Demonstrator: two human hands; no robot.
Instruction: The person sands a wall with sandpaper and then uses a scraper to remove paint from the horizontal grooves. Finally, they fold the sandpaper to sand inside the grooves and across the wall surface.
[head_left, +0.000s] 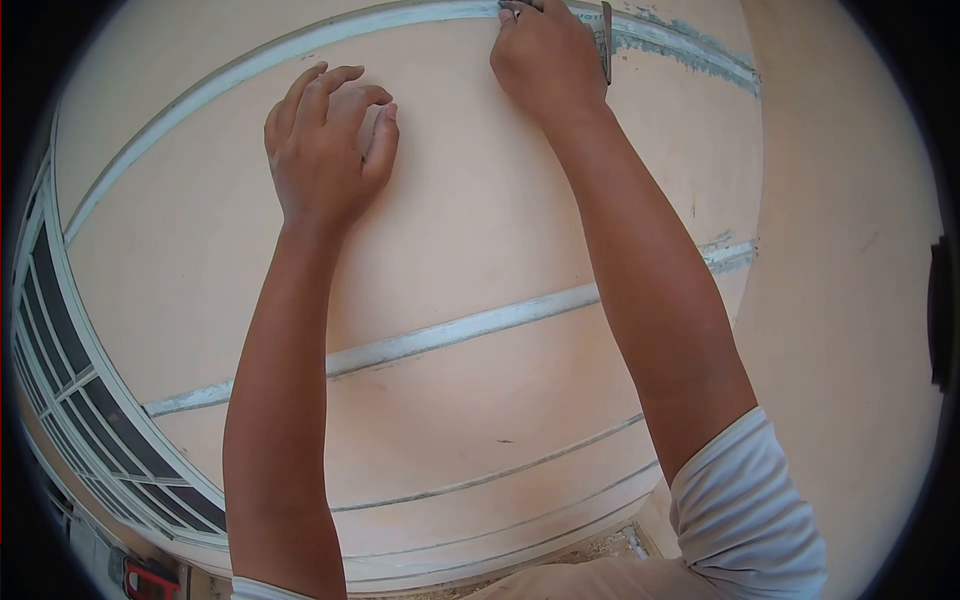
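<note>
The person works against a pale peach wall (470, 210) crossed by narrow recessed grooves. The right hand (545, 60) is raised to the uppermost groove (300, 50) near the top of the view, its fingers closed around a thin dark tool (606, 42) whose flat blade stands along the outer side of the hand, touching the wall right at the groove. To the right of the tool, the groove looks rough and greyish, with smeared filler (690, 50) along its edges; to the left it runs cleaner and paler. The left hand (325, 150) rests on the bare wall below that groove, holding nothing, its fingers loosely curled with the tips against the surface and the thumb tucked alongside. Both forearms reach up from the bottom of the view, and a white sleeve (745, 510) is rolled up on the right arm. A second, wider groove (450, 335) crosses the wall between the two forearms, and thinner lines run lower down. At the far left edge stands a white-framed window grille (70, 350) with dark panes.
</note>
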